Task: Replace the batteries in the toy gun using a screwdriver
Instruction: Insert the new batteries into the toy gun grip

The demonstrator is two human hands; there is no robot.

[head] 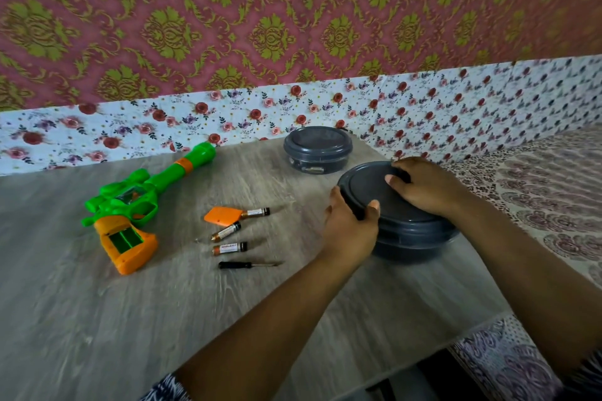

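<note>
A green and orange toy gun lies on the table at the left, its orange grip facing up with the battery bay open and showing green inside. An orange battery cover and three loose batteries lie to its right. A small black-handled screwdriver rests just in front of them. My left hand grips the near left rim of a round dark grey container. My right hand presses on its lid from the far right.
A second round grey container with a lid stands farther back near the floral wall strip. The wooden table ends at the right, where a patterned cloth begins.
</note>
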